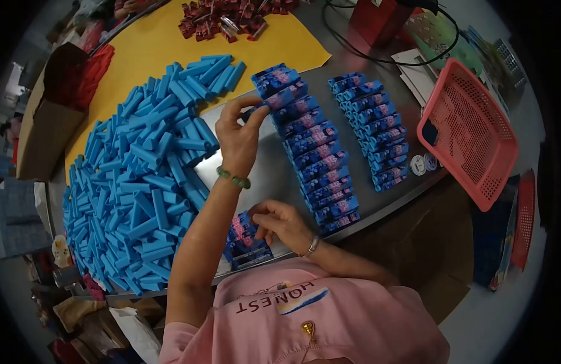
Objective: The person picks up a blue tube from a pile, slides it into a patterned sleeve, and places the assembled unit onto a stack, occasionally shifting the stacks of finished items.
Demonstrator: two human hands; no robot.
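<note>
My left hand [239, 136], with a green bead bracelet, is at the left side of a long row of blue printed packets [313, 136]. Its thumb and forefinger pinch the end of a dark blue printed packet [248, 113] near the top of that row. Lower down, close to my body, my right hand [284, 227] is bent over a small pile of blue and pink printed packets [244, 236]. Its fingers are loosely curled and apart, with nothing visible in them. A large heap of plain light-blue sticks [153, 176] lies left of my left hand.
A second row of packets [374, 130] runs to the right. Beyond it a pink basket [468, 130] tilts over the table edge near two round badges [418, 165]. Red wrapped pieces [226, 18] lie on a yellow sheet [286, 42]. A cardboard box [47, 139] stands left.
</note>
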